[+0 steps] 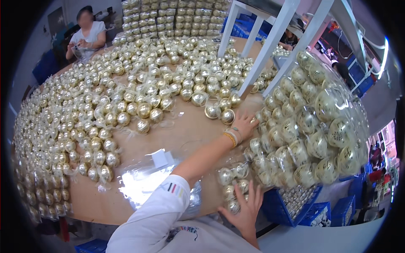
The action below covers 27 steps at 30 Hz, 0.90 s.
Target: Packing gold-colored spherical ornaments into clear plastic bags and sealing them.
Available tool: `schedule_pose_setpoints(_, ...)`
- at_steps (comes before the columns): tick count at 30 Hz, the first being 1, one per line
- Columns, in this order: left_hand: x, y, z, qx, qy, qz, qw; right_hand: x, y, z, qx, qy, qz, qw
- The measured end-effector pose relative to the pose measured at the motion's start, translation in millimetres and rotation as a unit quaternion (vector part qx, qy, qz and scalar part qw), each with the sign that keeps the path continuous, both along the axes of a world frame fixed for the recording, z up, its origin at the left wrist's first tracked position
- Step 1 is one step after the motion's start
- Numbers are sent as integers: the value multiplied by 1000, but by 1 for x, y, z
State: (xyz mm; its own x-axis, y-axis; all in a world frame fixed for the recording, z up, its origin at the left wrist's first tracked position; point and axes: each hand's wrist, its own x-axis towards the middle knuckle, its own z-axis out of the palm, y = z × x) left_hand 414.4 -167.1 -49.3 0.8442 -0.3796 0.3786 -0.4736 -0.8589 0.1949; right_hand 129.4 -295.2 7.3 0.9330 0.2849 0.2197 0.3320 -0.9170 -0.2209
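My left hand point(244, 125) reaches across the table with its fingers apart, at the near-left edge of a tall stack of clear bags of gold balls point(303, 130). Its fingertips meet or almost meet the lower bags. My right hand point(244, 206) has its fingers and thumb spread at the near end of a small clear pack of gold balls point(230, 192). Thumb and fingers lie along that pack's edge and seem to touch it. Loose gold ball ornaments point(143, 110), many with pale ribbons, cover much of the table beyond my left hand.
Flat clear plastic bags point(143, 181) with a white card point(162, 158) lie left of my arm. White metal legs point(263, 52) stand on the table's far right. Blue crates point(291, 206) sit below the right edge. Another person point(88, 33) works at the far left.
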Motion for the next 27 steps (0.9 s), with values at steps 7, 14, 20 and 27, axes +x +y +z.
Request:
schedule_pose_setpoints(7, 1, 89, -7, 301, -88, 82, 946, 24, 18, -10, 21, 24, 54, 998)
schedule_pose_setpoints(14, -33, 186, 7, 300, 1, 208, 931, 107, 85, -56, -60, -142, 81, 985)
schedule_pose_setpoints(20, -85, 257, -1, 317, -13, 247, 916, 167, 129, -23, -180, -2, 66, 981)
schedule_pose_setpoints(27, -122, 298, 5, 230, -59, 119, 964, 283, 143, -33, -52, -15, -36, 998)
